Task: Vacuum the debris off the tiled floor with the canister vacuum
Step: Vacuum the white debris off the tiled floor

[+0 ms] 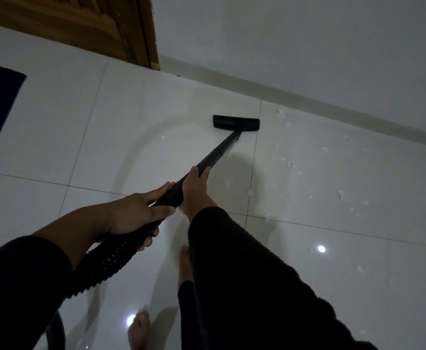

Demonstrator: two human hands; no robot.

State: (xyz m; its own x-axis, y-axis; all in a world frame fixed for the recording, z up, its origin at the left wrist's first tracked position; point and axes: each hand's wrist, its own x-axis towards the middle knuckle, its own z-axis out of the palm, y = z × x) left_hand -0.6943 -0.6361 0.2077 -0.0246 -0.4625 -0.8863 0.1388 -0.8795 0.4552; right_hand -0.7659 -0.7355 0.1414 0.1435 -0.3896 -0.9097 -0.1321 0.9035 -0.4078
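Glossy white tiled floor [136,137] meets a pale wall. Our left hand [133,213] wraps the black rigid vacuum wand [214,155] near its ribbed black hose [106,263]; our right hand [194,190] grips the wand just ahead. The flat black floor nozzle [236,122] sits on the tiles, scattered white debris bits [292,164] beside it, toward the wall.

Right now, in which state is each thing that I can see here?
left hand: grips the wand's rear
right hand: grips wand
floor head: flat on tile
debris: scattered right of head, not yet vacuumed
hose: trails back
door: cannot tell
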